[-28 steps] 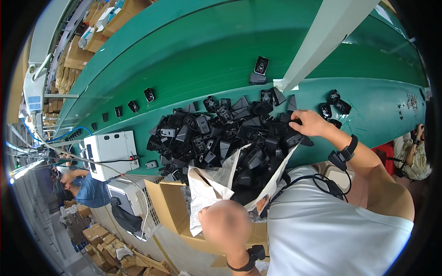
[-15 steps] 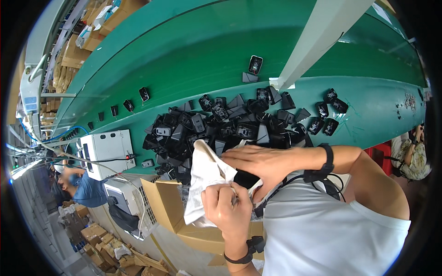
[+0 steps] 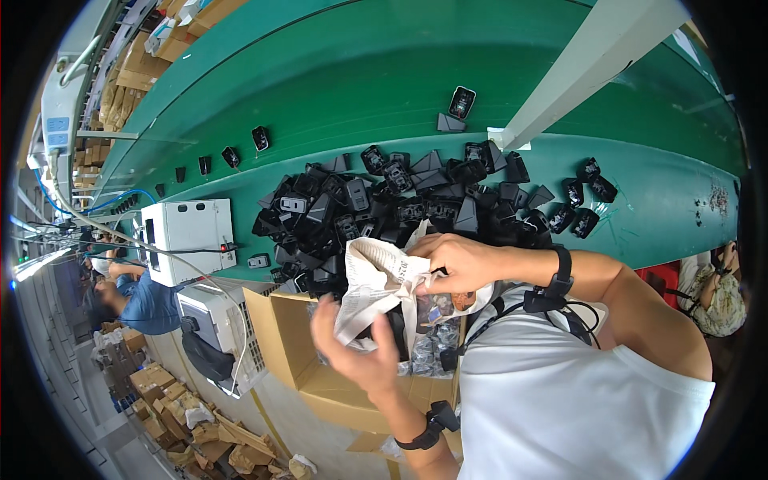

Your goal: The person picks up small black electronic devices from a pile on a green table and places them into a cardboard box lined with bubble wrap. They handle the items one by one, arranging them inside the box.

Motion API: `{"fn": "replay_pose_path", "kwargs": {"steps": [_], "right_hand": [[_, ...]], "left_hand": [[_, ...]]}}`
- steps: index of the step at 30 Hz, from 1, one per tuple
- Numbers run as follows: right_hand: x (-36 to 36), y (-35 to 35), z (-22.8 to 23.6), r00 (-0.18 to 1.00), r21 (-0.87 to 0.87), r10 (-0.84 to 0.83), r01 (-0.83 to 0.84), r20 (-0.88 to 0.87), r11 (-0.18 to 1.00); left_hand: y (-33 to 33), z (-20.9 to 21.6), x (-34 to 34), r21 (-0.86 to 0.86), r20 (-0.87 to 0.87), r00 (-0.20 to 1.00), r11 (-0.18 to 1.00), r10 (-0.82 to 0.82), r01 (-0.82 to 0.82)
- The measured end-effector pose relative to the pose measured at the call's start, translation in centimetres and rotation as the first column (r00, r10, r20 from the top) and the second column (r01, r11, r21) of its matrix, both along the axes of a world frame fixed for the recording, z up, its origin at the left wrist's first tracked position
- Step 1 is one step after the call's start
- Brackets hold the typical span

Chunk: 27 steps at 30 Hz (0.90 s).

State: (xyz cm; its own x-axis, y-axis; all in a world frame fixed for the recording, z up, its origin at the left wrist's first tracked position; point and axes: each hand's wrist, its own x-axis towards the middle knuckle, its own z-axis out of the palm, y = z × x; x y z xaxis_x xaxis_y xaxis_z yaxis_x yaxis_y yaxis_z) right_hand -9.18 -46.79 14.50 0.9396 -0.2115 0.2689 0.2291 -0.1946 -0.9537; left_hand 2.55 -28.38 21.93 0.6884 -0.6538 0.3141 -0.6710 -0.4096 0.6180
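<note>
A whitish, soft bag with dark print (image 3: 376, 264) is in front of me, above an open cardboard box. My right hand (image 3: 458, 262) is closed on its gathered edge, thumb against fingers. Below the bag's left side, my left hand (image 3: 360, 348) is open, thumb and fingers apart and slightly blurred; whether it touches the cloth I cannot tell. Something dark shows in the bag's fold. Beneath, the cardboard box (image 3: 282, 336) holds several items in clear plastic (image 3: 432, 352). Just beyond the bag lies a heap of black plastic housings (image 3: 320, 210) on the green bench.
A white machine (image 3: 180, 236) stands left of the heap. A pale post (image 3: 592, 72) rises from the bench. More black housings (image 3: 462, 102) lie on the green belt (image 3: 344, 88). A person in blue (image 3: 152, 300) is at left; another person's patterned clothing (image 3: 712, 300) shows at right.
My left hand has let go of the bag, moved left and spread its fingers. My right hand has gone from lying flat to pinching the bag's edge, and the bag has opened out.
</note>
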Motion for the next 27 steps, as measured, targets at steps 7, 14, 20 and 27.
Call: {"fn": "replay_pose_path", "kwargs": {"steps": [7,14,20,27], "right_hand": [[0.1,0.3,1.8,0.991,0.012,-0.019,0.018,0.131,1.0],[2.0,-0.6,2.0,0.997,-0.01,-0.061,0.06,-0.046,0.998],[3.7,-5.0,1.3,0.955,0.063,-0.018,0.038,-0.295,0.997],[4.3,-6.4,-0.3,0.942,0.271,0.063,0.031,-0.33,0.962]], "left_hand": [[8.7,-4.4,3.1,-0.24,-0.694,0.705,0.97,-0.145,-0.037],[7.1,-4.6,3.7,-0.009,-0.654,0.736,0.971,0.175,-0.24],[4.4,-0.2,4.4,0.035,-0.732,0.672,0.991,0.113,-0.128],[4.0,1.7,6.1,-0.282,-0.841,0.524,0.936,-0.135,-0.21]]}}
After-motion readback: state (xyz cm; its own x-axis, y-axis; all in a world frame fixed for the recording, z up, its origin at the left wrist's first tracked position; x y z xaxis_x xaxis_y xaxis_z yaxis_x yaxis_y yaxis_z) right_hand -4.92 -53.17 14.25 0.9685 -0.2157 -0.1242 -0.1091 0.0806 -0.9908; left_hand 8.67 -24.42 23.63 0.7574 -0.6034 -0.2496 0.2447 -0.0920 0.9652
